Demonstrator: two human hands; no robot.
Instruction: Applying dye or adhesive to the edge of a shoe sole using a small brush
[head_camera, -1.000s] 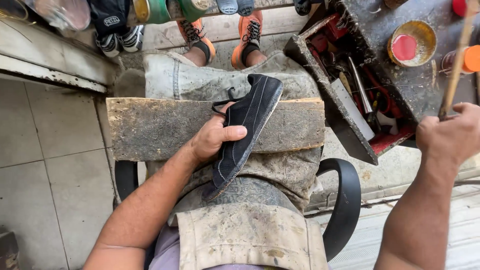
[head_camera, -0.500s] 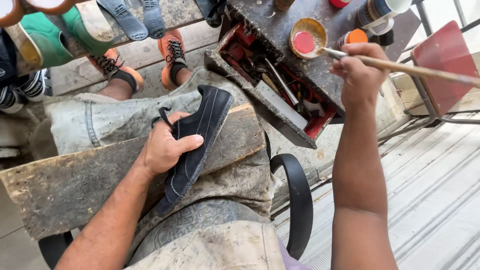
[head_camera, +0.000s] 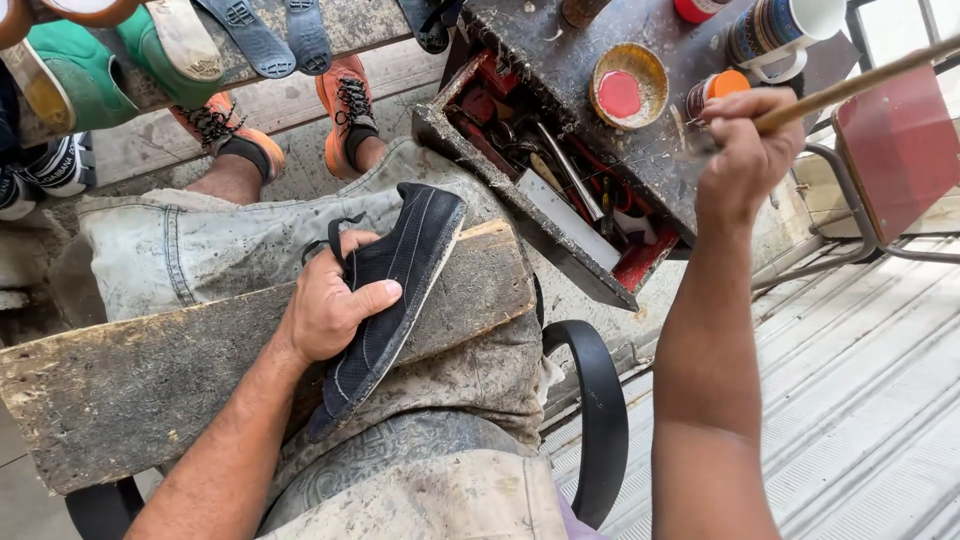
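Left hand (head_camera: 330, 310) still clamped on black shoe (head_camera: 395, 290); right hand (head_camera: 745, 150), fingers closed round brush stick (head_camera: 860, 85), now nearer red-paste tin (head_camera: 627, 85).

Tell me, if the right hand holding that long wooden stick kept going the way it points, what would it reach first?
Most likely the small orange-lidded jar just beyond the knuckles of the right hand, then the round yellow dish of red paste. Depth is unclear, so the hand might pass above the jar.
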